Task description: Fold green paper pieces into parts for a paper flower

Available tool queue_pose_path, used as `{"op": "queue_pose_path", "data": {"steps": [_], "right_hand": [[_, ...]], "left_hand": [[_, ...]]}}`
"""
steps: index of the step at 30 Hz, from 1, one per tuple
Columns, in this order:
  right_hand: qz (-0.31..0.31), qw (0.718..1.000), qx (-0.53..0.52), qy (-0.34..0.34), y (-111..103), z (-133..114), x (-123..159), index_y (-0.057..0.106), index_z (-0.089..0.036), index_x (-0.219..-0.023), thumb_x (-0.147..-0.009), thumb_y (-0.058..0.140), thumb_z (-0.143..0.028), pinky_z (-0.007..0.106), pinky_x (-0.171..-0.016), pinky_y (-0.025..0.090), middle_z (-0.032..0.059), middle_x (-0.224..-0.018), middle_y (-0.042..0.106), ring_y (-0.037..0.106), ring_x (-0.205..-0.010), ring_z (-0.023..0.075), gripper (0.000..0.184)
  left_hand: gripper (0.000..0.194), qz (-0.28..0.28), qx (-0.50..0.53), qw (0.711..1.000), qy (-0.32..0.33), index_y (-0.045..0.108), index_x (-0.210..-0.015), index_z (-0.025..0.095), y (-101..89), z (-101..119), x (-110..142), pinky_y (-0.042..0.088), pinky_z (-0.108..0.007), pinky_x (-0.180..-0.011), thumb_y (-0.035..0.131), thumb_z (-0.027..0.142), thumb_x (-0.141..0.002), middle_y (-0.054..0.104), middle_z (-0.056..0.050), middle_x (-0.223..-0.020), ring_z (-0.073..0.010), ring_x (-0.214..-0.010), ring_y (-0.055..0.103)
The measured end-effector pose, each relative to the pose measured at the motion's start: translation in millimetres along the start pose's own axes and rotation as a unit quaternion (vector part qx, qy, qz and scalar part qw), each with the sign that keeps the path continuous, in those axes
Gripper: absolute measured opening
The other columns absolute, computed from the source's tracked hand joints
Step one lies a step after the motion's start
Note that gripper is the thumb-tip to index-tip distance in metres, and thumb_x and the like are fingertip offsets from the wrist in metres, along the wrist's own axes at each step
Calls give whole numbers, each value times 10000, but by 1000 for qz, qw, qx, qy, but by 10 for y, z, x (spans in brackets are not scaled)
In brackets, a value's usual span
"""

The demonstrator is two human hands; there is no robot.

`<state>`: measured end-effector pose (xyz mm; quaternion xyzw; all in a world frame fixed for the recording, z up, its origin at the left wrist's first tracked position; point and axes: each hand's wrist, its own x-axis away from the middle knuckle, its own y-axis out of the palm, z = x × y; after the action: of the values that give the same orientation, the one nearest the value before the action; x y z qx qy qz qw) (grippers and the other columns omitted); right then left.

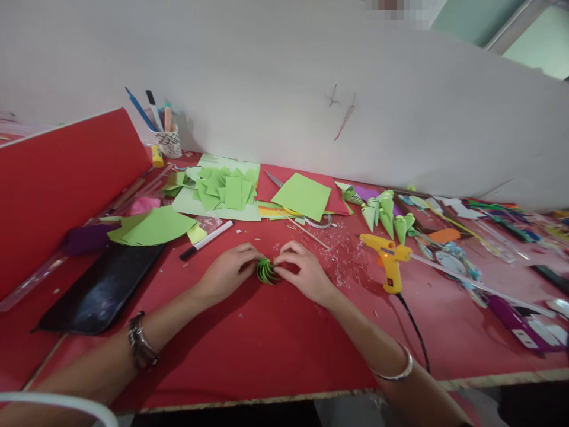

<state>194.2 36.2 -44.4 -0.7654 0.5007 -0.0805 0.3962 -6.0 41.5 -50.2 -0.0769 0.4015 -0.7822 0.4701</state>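
Between my two hands, just above the red tabletop (249, 350), is a small curled strip of green paper (266, 271) with dark lines across it. My left hand (231, 270) pinches its left side with thumb and fingertips. From the right, my right hand (306, 273) pinches the opposite side. A yellow glue gun (388, 258) lies to the right of my right hand, its black cord running to the table's front edge. Beyond my left hand rests a white marker with a black cap (207, 239).
Green paper pieces (226, 188) and a green square sheet (302, 196) lie at the back, over scissors (320, 222). Rolled green paper cones (386, 213) sit right of them. A black pouch (104, 290) is at left, a pen cup (169, 141) by the wall, a purple power strip (520, 326) at right.
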Motion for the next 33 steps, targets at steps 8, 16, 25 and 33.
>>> {"op": "queue_pose_path", "data": {"steps": [8, 16, 25, 33], "right_hand": [[-1, 1000, 7, -10, -9, -18, 3, 599, -205, -820, -790, 529, -182, 254, -700, 417, 25, -865, 481, 505, -770, 124, 79], [-4, 1000, 5, -17, -14, -35, -4, 600, -192, -814, -793, 525, -168, 242, -692, 408, 24, -854, 481, 499, -764, 116, 82], [1, 1000, 4, -16, -3, -15, 7, 588, -196, -810, -790, 521, -162, 243, -672, 409, 18, -845, 483, 495, -720, 109, 78], [-4, 1000, 13, -19, 4, -37, 4, 582, -195, -792, -782, 527, -166, 256, -703, 410, 21, -833, 485, 502, -770, 127, 63]], "left_hand": [[235, -4, 9, 1000, -1, 589, -891, 192, -5, 11, -7, 433, -242, -718, 391, 92, -812, 575, -23, -868, -128, -795, 547], [228, -3, 13, 1000, -6, 594, -878, 190, -7, 9, 9, 427, -228, -719, 401, 90, -811, 578, -16, -866, -120, -795, 547], [159, -3, 27, 999, -24, 580, -865, 195, -12, 27, 11, 433, -248, -714, 454, 121, -804, 596, -7, -846, -128, -788, 557], [180, 3, 17, 1000, -19, 577, -855, 198, -18, 28, 25, 436, -255, -710, 450, 91, -785, 598, -6, -844, -128, -783, 559]]}}
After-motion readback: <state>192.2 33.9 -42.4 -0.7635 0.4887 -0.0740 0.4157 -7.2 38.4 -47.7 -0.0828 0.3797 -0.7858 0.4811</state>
